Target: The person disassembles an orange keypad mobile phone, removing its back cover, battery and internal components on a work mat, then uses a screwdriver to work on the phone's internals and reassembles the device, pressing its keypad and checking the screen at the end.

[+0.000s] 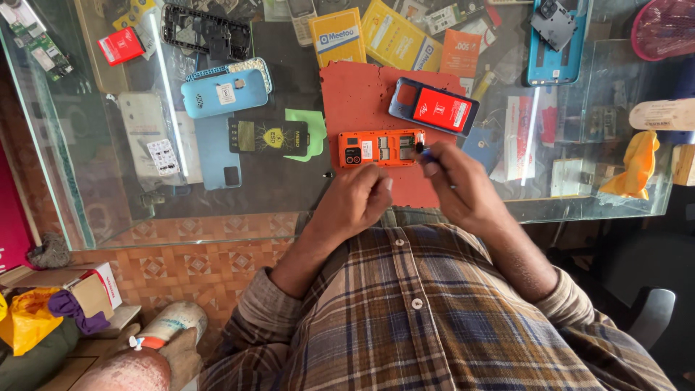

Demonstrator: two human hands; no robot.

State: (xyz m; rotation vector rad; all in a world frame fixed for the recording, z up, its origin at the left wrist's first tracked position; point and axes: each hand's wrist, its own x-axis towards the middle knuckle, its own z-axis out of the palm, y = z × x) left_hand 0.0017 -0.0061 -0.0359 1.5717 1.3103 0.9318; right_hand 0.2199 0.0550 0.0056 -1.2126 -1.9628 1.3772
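— What is lying in front of the person?

— An orange phone with its back off (381, 148) is lying on a red mat (362, 94), which is sitting on a glass counter (108, 210). Its inner parts are showing. The mat is chipped along its edges.

— And what are the hands doing?

— The right hand (463, 190) is pinching a small dark tool (422, 151) between thumb and fingers, and the tip is meeting the phone's right end. The left hand (356, 199) is hovering just below the phone with its fingers curled loosely inward; I cannot tell whether anything is sitting in them.

— What else is crowding the counter?

— A dark blue case holding a red battery (435, 108) is resting on the mat's upper right. To the left, a light blue phone cover (224, 93), a black battery (268, 135) and a green scrap are lying on the glass. Yellow and orange packets (394, 36) are showing further back, and a yellow cloth (638, 165) is draped at the right.

— And the room?

— Patterned orange floor tiles (188, 261) are showing beneath the counter, with a cardboard box (87, 289) at the lower left and a dark chair at the lower right.
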